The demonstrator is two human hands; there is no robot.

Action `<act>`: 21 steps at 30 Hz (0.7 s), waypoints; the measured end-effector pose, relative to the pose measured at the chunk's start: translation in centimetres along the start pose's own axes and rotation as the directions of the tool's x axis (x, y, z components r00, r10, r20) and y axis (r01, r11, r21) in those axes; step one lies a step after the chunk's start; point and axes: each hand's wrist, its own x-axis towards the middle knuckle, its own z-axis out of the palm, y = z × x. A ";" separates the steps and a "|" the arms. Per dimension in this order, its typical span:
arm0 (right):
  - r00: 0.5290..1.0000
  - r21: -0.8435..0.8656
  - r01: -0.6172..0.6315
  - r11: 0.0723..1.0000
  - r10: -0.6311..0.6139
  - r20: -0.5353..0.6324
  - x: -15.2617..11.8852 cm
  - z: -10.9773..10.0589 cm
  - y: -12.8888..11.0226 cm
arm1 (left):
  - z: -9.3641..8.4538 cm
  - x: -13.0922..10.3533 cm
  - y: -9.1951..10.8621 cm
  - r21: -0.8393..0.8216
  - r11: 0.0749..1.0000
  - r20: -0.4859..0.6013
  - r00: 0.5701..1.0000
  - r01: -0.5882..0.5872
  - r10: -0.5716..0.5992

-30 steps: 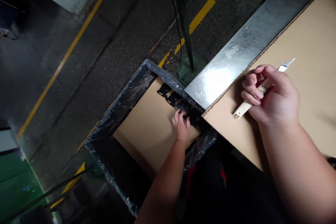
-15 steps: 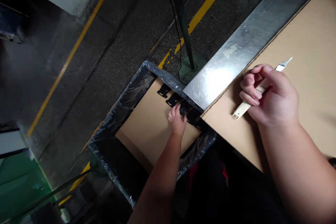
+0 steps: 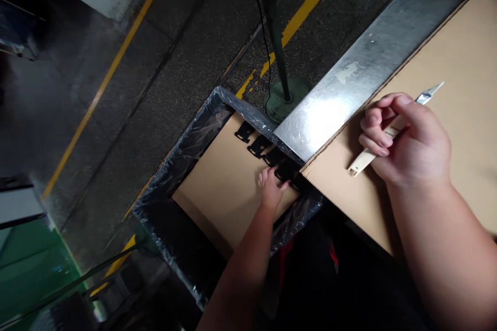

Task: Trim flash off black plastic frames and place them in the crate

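My right hand (image 3: 404, 139) is closed around the cream handle of a craft knife (image 3: 375, 154), its pointed metal blade sticking out past the thumb to the upper right. It is held over a large cardboard sheet (image 3: 438, 70). Down in a plastic-lined bin (image 3: 155, 235), my left hand (image 3: 274, 189) has thumb and fingers curled at the near end of a small black plastic part (image 3: 288, 166). Several such parts, including another black part (image 3: 244, 132), are lined up along one edge of a cardboard layer (image 3: 221, 181). My fingertips there are partly hidden.
A shiny metal tabletop (image 3: 341, 77) lies under the large cardboard, its corner reaching over the bin's edge. Behind the bin stands a fan's round green base (image 3: 285, 98) with a pole and a cable. Yellow lines (image 3: 111, 72) mark the dark floor.
My left hand has moved right and slightly nearer along the row, uncovering a black part it was over. My right hand still grips the knife, shifted slightly right in view.
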 end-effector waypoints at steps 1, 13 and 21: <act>1.000 0.000 0.002 1.000 -0.002 -0.001 0.0 0.0 0.0 | 0.3 -0.2 0.2 -0.004 1.000 0.005 1.000 0.016 -0.016; 1.000 0.041 -0.015 0.999 0.015 -0.009 0.1 -0.1 0.1 | -4.9 -2.5 5.9 -0.126 0.987 -0.207 0.971 0.095 -0.120; 1.000 0.071 -0.008 0.997 0.007 0.006 0.1 -0.3 0.4 | -16.7 -4.4 15.0 -0.079 0.902 -0.580 0.756 -0.424 0.304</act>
